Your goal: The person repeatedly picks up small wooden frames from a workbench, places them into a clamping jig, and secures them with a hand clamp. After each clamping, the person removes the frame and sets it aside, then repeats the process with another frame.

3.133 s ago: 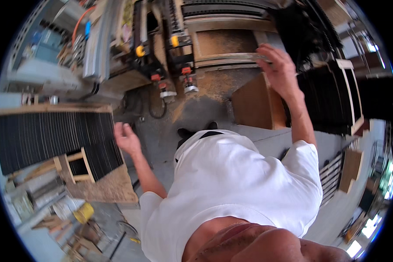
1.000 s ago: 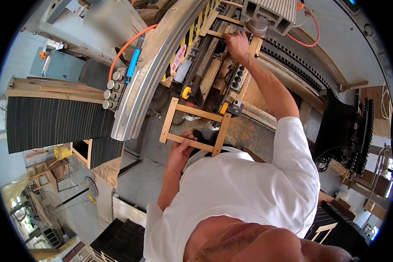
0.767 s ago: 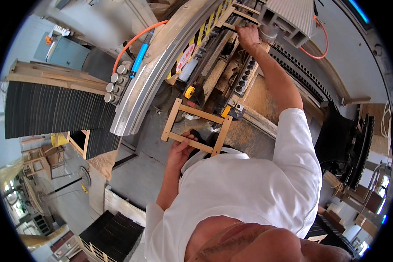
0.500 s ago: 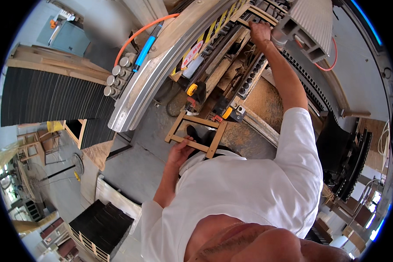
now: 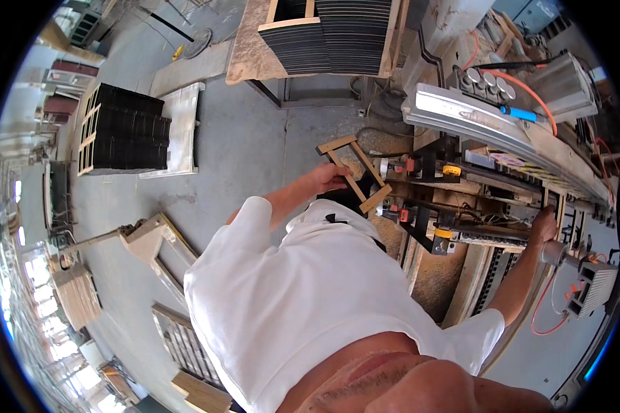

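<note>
My left hand [image 5: 329,177] is closed on one side of a small rectangular wooden frame [image 5: 336,144], held off the near end of a long machine [image 5: 465,180]. The frame's middle is hollow, with light wood bars at its ends and thinner side bars. My right arm stretches out to the right over the machine. There my right hand [image 5: 545,226] is closed on a second wooden frame [image 5: 562,206] lying across the far part of the machine; its fingertips are partly hidden. Yellow knobs [image 5: 443,233] and red clamp parts [image 5: 404,215] sit at the machine's near end.
A curved metal guard beam [image 5: 489,127] runs above the machine, with a blue tube and an orange hose. Ahead stands a table [image 5: 244,58] bearing stacked dark frames [image 5: 355,38]. Another dark stack [image 5: 127,131] is at left. A motor housing [image 5: 592,282] stands beyond my right hand.
My view has swung left, so the machine now lies to my right and the stacks show further round. Both hands keep their hold on the frames.
</note>
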The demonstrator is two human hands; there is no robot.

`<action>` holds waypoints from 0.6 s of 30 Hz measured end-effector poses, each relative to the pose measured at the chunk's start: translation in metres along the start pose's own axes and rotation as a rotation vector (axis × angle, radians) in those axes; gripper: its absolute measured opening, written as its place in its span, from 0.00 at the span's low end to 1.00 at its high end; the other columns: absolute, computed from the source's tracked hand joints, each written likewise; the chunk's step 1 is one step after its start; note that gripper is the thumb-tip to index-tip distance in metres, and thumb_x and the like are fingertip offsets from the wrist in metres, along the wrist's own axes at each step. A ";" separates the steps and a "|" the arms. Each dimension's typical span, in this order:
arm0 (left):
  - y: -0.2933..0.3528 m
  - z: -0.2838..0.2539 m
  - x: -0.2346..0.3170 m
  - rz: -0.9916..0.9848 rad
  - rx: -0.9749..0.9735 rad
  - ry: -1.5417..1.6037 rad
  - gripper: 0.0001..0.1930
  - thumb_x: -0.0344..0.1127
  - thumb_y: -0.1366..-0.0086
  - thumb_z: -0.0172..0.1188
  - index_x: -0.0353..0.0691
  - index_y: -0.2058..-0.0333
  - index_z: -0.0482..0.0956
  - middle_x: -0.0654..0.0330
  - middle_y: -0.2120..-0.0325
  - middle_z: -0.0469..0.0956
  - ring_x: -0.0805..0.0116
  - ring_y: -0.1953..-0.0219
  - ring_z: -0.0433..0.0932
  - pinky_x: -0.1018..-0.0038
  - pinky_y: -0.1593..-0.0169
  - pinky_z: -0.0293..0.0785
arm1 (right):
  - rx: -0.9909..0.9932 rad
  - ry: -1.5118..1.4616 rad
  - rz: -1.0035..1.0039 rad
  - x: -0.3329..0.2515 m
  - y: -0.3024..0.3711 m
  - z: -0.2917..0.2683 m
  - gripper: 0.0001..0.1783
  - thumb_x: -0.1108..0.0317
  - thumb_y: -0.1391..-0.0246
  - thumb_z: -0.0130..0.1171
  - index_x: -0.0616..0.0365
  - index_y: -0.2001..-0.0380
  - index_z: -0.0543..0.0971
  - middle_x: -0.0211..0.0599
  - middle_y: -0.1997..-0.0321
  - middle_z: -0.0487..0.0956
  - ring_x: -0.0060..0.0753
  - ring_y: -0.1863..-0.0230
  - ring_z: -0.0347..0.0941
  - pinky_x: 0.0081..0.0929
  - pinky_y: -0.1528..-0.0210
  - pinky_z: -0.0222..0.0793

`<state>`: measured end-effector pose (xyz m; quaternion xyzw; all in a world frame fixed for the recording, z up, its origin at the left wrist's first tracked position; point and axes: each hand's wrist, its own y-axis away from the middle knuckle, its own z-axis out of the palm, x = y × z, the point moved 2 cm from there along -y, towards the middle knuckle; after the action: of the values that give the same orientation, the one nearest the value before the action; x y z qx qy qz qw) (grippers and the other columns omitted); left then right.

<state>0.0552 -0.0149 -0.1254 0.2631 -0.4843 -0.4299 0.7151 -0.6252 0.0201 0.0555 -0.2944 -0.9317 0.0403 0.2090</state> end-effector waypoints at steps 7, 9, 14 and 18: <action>0.008 -0.001 0.016 0.090 0.024 -0.046 0.19 0.32 0.40 0.61 0.40 0.50 0.71 0.61 0.58 0.79 0.65 0.54 0.77 0.65 0.52 0.74 | -0.053 0.042 0.000 -0.003 0.005 -0.006 0.17 0.59 0.39 0.40 0.52 0.66 0.80 0.50 0.69 0.82 0.54 0.65 0.80 0.47 0.64 0.74; 0.025 0.006 0.025 0.117 0.022 -0.067 0.20 0.33 0.41 0.61 0.39 0.49 0.70 0.61 0.58 0.79 0.65 0.53 0.77 0.64 0.50 0.73 | -0.060 0.057 0.022 -0.002 0.007 -0.005 0.17 0.60 0.39 0.40 0.51 0.66 0.80 0.47 0.68 0.82 0.52 0.64 0.80 0.46 0.64 0.74; 0.042 -0.014 0.057 0.186 0.009 -0.070 0.23 0.33 0.40 0.61 0.37 0.47 0.68 0.59 0.55 0.78 0.65 0.52 0.76 0.65 0.49 0.72 | -0.071 0.080 0.056 -0.018 -0.003 -0.016 0.13 0.64 0.40 0.45 0.48 0.64 0.80 0.41 0.66 0.83 0.45 0.63 0.80 0.45 0.63 0.72; 0.055 -0.037 0.095 0.297 -0.069 -0.125 0.24 0.33 0.39 0.61 0.36 0.46 0.67 0.57 0.55 0.77 0.64 0.52 0.75 0.65 0.49 0.72 | -0.120 0.074 0.154 -0.013 -0.006 -0.014 0.12 0.66 0.42 0.50 0.47 0.59 0.81 0.41 0.61 0.82 0.45 0.60 0.80 0.44 0.61 0.73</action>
<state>0.1243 -0.0718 -0.0519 0.1366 -0.5463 -0.3513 0.7480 -0.6132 0.0073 0.0652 -0.3782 -0.8987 -0.0104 0.2218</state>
